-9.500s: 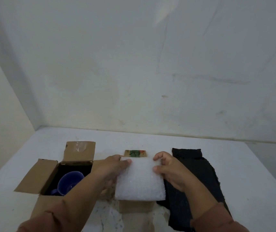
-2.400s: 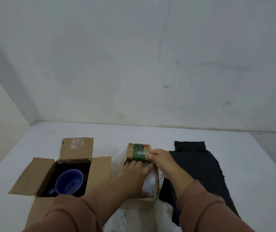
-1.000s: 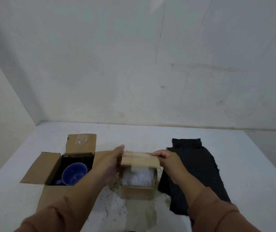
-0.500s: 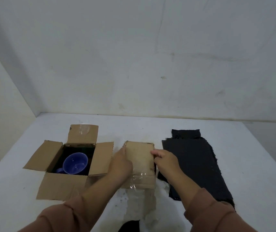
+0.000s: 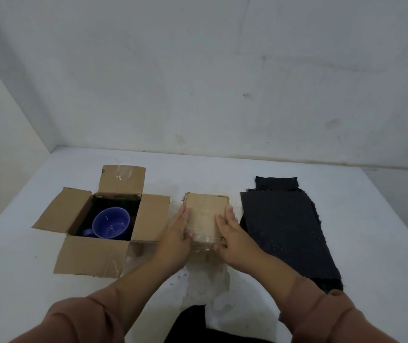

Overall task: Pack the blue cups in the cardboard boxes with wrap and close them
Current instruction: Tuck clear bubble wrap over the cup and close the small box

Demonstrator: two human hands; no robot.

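The left hand (image 5: 177, 235) and right hand (image 5: 234, 235) press flat-fingered on the closed box (image 5: 206, 211), gripping nothing. It is likely light with a fragile load, so lift it by its stiff sides.

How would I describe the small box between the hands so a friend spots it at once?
On the white table, look to the middle, between the open box with a blue cup and the black sheet. The small box sits there, left hand and right hand resting on it. Unlike its neighbour, its top is shut.
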